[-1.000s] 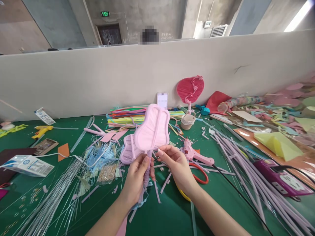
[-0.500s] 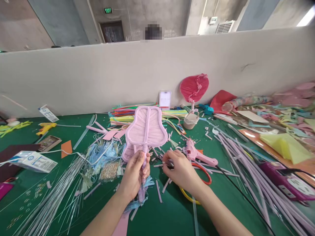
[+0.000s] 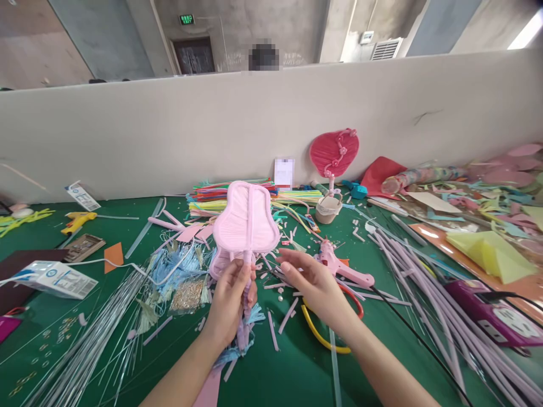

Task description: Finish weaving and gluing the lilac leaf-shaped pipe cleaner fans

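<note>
Pink fan (image 3: pixel 246 223) stands upright above the middle of the desk (image 3: pixel 292 376), its handle clenched in the left hand (image 3: pixel 231 294). The right hand (image 3: pixel 311 282) is released, fingers loosely spread and holding nothing, just right of the handle and not touching it. Half a second ago that hand was lower, down among the scraps on the desk; a second ago its fingertips were at the base of the paddle. The paddle itself has turned a little and now sits slightly further left than before.

A second pink fan (image 3: pixel 217 264) lies flat just behind the left hand. A pink glue gun (image 3: pixel 344 272) and scissors with red and yellow loops (image 3: pixel 322 338) lie close under the right hand. Bare green surface shows only along the near edge between the forearms. Silver wires (image 3: pixel 85 345) crowd the left, lilac sticks (image 3: pixel 428 282) and a purple power strip (image 3: pixel 496 319) the right, and a heap of coloured stems (image 3: pixel 292 196) the back, hard against the grey partition (image 3: pixel 169 135). A red fan (image 3: pixel 334 152) stands in a small cup (image 3: pixel 327 209) there.

A printed box (image 3: pixel 55 278) at left has text too small to read. The green sign (image 3: pixel 186 19) over the far door cannot be read for sure.
</note>
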`<action>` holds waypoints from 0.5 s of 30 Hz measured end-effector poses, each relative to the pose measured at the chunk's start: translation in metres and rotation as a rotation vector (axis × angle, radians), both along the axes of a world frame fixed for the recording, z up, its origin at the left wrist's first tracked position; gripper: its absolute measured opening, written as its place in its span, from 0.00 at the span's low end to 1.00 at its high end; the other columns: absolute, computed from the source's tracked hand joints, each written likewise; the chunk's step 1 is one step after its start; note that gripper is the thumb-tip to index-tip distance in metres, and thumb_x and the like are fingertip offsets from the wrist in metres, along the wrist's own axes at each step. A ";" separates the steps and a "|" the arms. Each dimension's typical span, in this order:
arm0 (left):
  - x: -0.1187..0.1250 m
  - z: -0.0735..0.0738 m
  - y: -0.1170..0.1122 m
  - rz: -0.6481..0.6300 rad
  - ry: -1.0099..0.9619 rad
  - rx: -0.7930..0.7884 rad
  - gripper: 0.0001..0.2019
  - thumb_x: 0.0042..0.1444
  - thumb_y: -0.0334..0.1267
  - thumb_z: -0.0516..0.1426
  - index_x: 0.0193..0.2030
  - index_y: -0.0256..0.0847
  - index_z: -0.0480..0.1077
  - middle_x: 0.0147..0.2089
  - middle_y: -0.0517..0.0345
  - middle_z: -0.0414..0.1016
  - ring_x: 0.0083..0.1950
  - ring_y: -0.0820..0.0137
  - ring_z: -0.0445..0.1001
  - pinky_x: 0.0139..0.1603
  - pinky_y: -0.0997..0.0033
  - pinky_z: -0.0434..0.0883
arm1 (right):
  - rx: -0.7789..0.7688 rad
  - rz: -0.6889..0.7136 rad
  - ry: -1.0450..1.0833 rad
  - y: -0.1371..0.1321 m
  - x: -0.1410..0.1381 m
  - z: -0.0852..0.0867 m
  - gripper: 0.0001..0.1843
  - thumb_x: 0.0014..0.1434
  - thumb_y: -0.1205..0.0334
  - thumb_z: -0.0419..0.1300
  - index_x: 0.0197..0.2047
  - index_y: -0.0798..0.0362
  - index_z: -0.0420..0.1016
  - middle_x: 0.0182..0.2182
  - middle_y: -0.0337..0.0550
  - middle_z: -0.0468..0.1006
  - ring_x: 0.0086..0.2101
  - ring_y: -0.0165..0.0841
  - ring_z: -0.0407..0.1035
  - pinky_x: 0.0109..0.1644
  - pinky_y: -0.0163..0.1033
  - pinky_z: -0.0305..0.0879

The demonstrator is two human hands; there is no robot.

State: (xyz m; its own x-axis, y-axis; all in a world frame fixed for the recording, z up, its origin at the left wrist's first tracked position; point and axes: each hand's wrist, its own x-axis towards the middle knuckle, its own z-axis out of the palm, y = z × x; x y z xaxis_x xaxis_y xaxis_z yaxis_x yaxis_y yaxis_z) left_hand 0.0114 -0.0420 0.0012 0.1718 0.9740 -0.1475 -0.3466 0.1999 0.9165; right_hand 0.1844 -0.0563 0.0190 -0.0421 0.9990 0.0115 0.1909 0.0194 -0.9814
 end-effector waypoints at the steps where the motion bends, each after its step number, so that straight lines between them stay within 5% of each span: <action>1: 0.001 0.000 -0.002 -0.022 0.054 0.028 0.14 0.58 0.49 0.59 0.37 0.41 0.65 0.21 0.69 0.61 0.19 0.81 0.58 0.19 0.83 0.59 | -0.073 0.011 0.158 -0.001 -0.003 0.004 0.25 0.61 0.47 0.56 0.57 0.51 0.70 0.50 0.49 0.76 0.48 0.39 0.71 0.49 0.44 0.68; 6: 0.004 -0.002 -0.010 -0.009 0.358 0.175 0.15 0.55 0.50 0.59 0.35 0.42 0.62 0.17 0.71 0.60 0.19 0.79 0.59 0.19 0.82 0.57 | -0.146 0.221 0.543 -0.008 -0.024 0.012 0.26 0.55 0.50 0.65 0.55 0.50 0.73 0.48 0.45 0.79 0.50 0.40 0.71 0.54 0.46 0.67; 11: 0.006 -0.004 -0.013 0.025 0.476 0.259 0.16 0.54 0.49 0.61 0.32 0.42 0.61 0.21 0.69 0.63 0.19 0.80 0.59 0.18 0.81 0.58 | -0.165 0.008 0.648 -0.006 -0.028 0.000 0.22 0.53 0.54 0.68 0.51 0.47 0.77 0.49 0.40 0.79 0.54 0.38 0.68 0.61 0.46 0.60; 15: 0.005 -0.006 -0.015 -0.089 0.524 0.290 0.13 0.59 0.50 0.56 0.40 0.42 0.64 0.19 0.69 0.62 0.17 0.78 0.60 0.18 0.80 0.61 | -0.194 0.027 0.755 0.000 -0.022 -0.006 0.18 0.52 0.55 0.68 0.47 0.50 0.79 0.45 0.44 0.81 0.47 0.40 0.73 0.55 0.49 0.65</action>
State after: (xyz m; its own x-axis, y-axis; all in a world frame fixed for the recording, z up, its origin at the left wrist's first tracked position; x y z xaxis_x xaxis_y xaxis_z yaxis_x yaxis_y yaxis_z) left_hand 0.0163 -0.0573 -0.0050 0.2304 0.9725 0.0352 0.1722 -0.0764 0.9821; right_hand 0.1628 -0.0567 0.0133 -0.1169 0.9849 -0.1281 -0.5280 -0.1709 -0.8319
